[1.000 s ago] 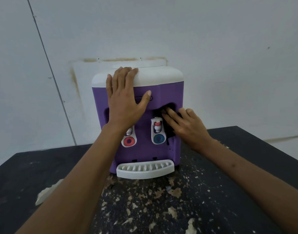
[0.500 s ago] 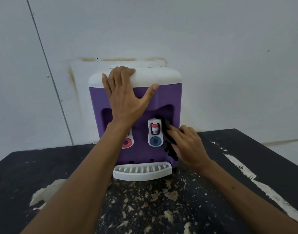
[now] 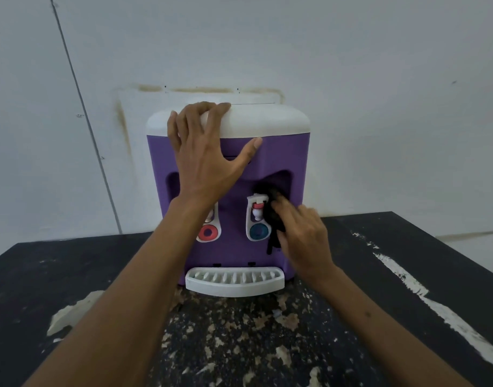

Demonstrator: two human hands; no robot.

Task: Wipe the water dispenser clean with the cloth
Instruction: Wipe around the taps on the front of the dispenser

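Left hand (image 3: 206, 160) lying flat, fingers spread, steadying water dispenser (image 3: 284, 155). Right hand (image 3: 304, 236) seems pressing cloth (image 3: 271, 215) into right nook; grip too blurry to tell.

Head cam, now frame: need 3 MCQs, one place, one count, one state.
1. Where is the black cloth? A) on the drip tray B) beside the blue-button tap C) on the tabletop
2. Round buttons on the water dispenser front? A) one B) two C) three
3. The left hand is: A) spread open on the dispenser B) gripping the cloth C) resting on the tabletop
Answers: 1B, it sits under the right hand, right of that tap. 2B, one red button, one blue button. 3A, fingers over the lid edge, thumb on the purple front.
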